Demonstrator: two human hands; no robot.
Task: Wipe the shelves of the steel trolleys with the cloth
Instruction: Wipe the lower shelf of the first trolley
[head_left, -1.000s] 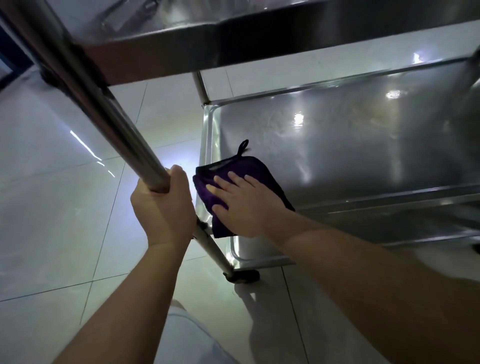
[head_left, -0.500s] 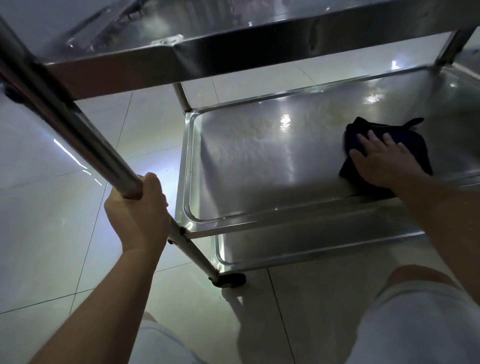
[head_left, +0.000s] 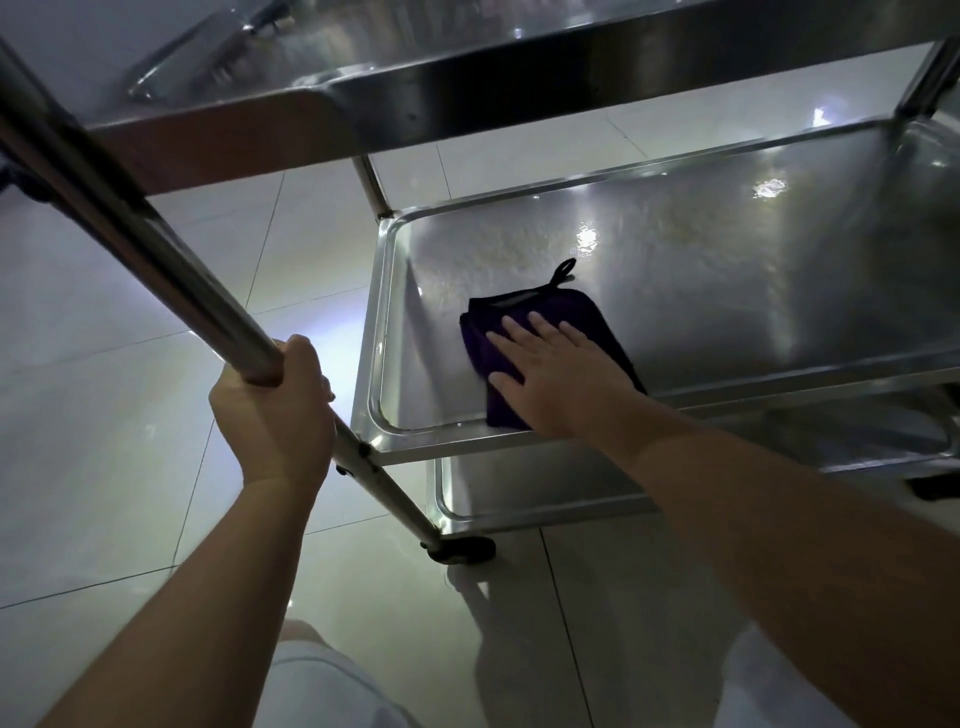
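Your flat right hand (head_left: 558, 374) presses the purple cloth (head_left: 540, 332) on the steel middle shelf (head_left: 727, 291); your left hand (head_left: 275, 410) grips the trolley's post (head_left: 156, 254) above pale floor tiles (head_left: 104, 415).

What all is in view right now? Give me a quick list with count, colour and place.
trolley: one, bare steel, fills the upper and right of the view; its slanted post runs from upper left down to the foot
top shelf: one, steel, across the top
middle shelf: one, steel tray with raised rim, centre right
bottom shelf: one, steel, just below the middle one
cloth: one, dark purple, folded, with a hanging loop, on the middle shelf near its left front corner
caster: one, black, at the post's foot
floor: pale glossy tiles
left hand: grips the post
right hand: fingers straight, pressing the cloth flat
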